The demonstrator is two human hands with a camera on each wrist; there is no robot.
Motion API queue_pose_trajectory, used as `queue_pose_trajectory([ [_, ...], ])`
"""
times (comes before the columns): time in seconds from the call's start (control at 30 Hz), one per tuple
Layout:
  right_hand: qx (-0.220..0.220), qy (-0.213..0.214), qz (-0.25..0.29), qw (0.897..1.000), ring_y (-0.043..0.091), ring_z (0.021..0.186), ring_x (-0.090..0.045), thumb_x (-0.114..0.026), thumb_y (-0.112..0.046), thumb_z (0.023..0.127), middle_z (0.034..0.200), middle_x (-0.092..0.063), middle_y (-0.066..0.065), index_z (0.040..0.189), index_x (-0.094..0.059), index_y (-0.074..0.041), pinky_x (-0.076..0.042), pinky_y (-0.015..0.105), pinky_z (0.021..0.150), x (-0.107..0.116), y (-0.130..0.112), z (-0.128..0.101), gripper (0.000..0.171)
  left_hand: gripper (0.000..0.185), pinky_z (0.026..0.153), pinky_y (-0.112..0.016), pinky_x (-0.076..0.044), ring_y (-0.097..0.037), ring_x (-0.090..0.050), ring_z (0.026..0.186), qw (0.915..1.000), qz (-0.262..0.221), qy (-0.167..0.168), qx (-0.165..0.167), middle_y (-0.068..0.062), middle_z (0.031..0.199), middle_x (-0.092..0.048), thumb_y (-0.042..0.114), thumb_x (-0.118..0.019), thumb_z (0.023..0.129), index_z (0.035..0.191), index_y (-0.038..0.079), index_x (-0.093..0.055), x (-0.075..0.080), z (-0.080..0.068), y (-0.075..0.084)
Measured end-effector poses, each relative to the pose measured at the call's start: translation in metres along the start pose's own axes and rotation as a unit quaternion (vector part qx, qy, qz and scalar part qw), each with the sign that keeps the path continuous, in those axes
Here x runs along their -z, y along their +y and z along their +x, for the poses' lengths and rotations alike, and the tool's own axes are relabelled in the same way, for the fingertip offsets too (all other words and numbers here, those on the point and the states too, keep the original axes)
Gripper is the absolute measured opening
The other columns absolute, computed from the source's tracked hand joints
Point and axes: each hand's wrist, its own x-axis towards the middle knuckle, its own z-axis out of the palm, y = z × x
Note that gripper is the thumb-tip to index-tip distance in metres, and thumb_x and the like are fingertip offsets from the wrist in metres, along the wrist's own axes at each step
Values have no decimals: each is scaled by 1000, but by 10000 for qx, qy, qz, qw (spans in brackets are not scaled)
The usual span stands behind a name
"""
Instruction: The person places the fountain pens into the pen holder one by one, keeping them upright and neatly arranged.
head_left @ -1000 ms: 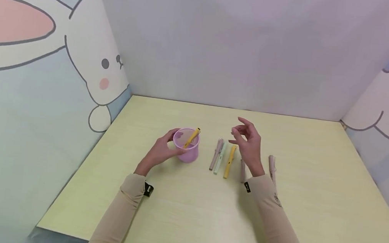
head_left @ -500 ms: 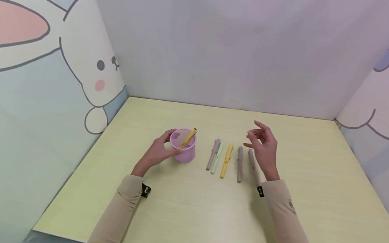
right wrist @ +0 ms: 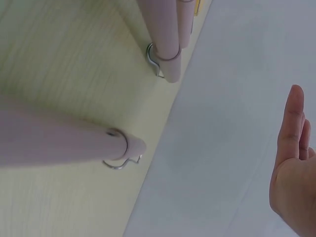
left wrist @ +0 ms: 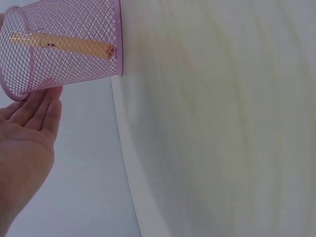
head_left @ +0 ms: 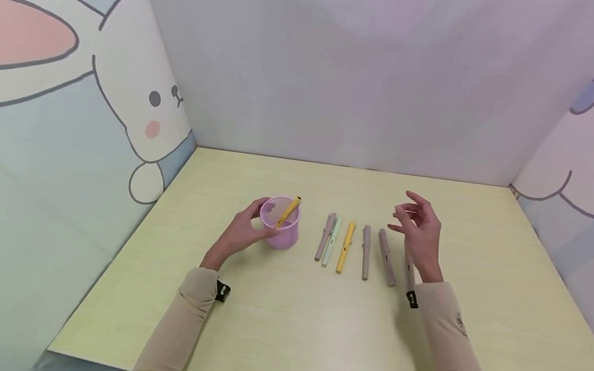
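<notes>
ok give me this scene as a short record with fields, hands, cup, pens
left hand: fingers against the side of the cup, holding nothing else
right hand: raised above the table, fingers relaxed, empty
cup: pink mesh, upright, one yellow pen leaning inside
pens on table: six in a row right of the cup; taupe, pale green, yellow, then three taupe
nearest to right hand: the rightmost pen, partly behind the wrist
table: pale yellow wood grain

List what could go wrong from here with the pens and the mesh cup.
1. The pink mesh cup is light and the yellow pen leans on its rim; the left hand only rests against its side, so it might tip.
2. The right hand hovers above the rightmost mauve pen; a brush could roll it into the neighbouring mauve pen.
</notes>
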Motion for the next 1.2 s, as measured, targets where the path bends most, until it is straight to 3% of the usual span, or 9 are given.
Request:
queue_pose_trajectory([
  [0.87,-762,248,-243,9965,14,88,-67,-67,-2,100,103,-62,3,137,-58,-9,-61,30,67,54,16,-8,39,80,109,-58,-41,-35,-51,133,10000,27,11,-95,-14,145,-56,27,-82,88,154,7,-42,1,0,-1],
  [1.2,-1101,154,-712,9912,9,88,-67,-64,-8,102,105,-60,2,138,-55,-11,-61,31,68,70,18,-9,37,79,108,-58,-41,-35,-52,131,9999,42,39,-145,-14,144,-58,27,-82,88,154,6,-43,0,0,-1],
])
